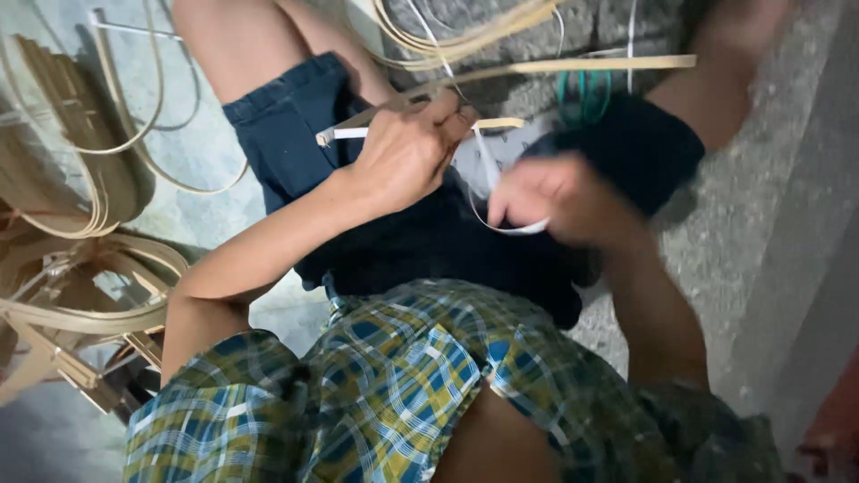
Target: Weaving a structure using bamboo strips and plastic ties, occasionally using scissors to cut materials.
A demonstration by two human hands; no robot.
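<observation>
left grip (407, 152) pinching flat pale cane strips (537, 66), blurred right grip (559, 197) clenched on thin white strap (488, 170)

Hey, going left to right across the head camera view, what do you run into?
Stack of bent cane frames → left hand gripping a cane strip → right hand, blurred, with a white strip → grey concrete ledge.
</observation>
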